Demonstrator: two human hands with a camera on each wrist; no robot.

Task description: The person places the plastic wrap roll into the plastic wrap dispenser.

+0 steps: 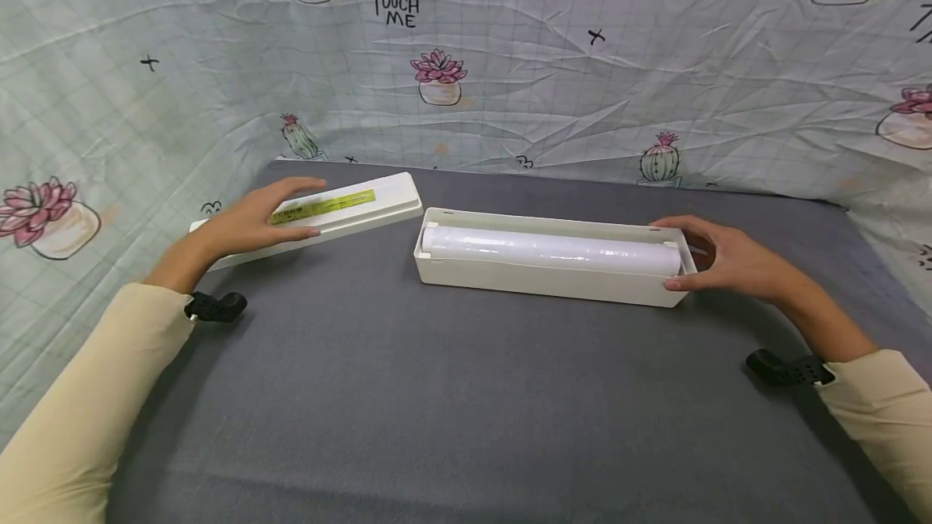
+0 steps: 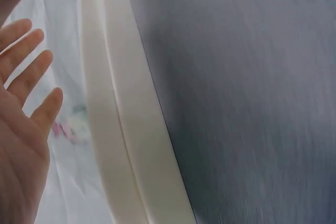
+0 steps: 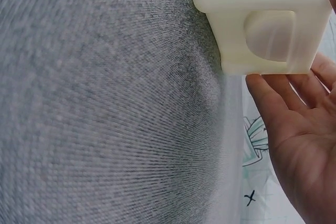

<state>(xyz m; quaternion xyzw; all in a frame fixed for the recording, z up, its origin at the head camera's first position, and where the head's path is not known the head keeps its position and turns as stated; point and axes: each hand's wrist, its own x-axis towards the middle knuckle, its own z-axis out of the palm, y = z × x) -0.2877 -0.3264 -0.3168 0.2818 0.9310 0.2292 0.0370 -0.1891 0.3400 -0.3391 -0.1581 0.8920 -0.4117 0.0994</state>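
A long off-white plastic box (image 1: 553, 283), with its top off, lies right of centre on the grey cloth. Inside it rests a glossy white roll (image 1: 549, 251) that looks like cling film. My right hand (image 1: 735, 264) holds the box's right end, thumb at the front corner and fingers at the back. The right wrist view shows that end wall (image 3: 231, 45) with a round opening. To the left lies the matching lid (image 1: 393, 194), slanted, with a yellow-green label (image 1: 328, 207). My left hand (image 1: 251, 217) spans the lid's left part, fingers extended and thumb at its front side.
Grey cloth (image 1: 408, 395) covers the table. A pale printed curtain (image 1: 510, 95) hangs behind and along both sides, close to the lid's far end. Black straps (image 1: 214, 307) sit at both wrists, below cream sleeves (image 1: 95, 403).
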